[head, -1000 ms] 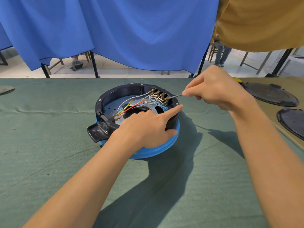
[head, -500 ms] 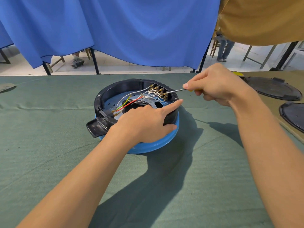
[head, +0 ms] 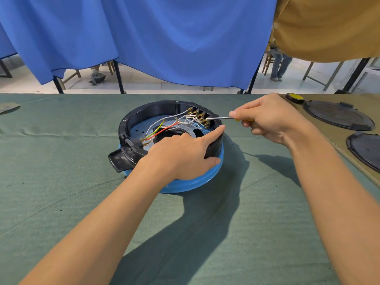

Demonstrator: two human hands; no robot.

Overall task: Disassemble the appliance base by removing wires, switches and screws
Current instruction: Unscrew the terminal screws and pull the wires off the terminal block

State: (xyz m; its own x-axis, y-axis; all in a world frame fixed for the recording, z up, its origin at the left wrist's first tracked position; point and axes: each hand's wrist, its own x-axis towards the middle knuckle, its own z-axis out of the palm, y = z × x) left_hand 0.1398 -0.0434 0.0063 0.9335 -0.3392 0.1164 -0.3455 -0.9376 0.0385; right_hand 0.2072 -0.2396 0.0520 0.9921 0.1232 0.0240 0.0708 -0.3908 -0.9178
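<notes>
I get a bright, daylit picture. Light falls from above and to the left: the appliance base [head: 185, 187], the left forearm [head: 102, 233] and the right forearm [head: 339, 202] throw dark, fairly sharp-edged shadows rightward and toward the camera on the green cloth [head: 61, 202]. The floor [head: 144, 85] beyond looks nearly washed out. The screwdriver [head: 220, 117] shaft gleams. The centre is crisp, the wires [head: 164, 129] clearly separate; toward the lower corners the wide lens stretches and softens both forearms.
</notes>
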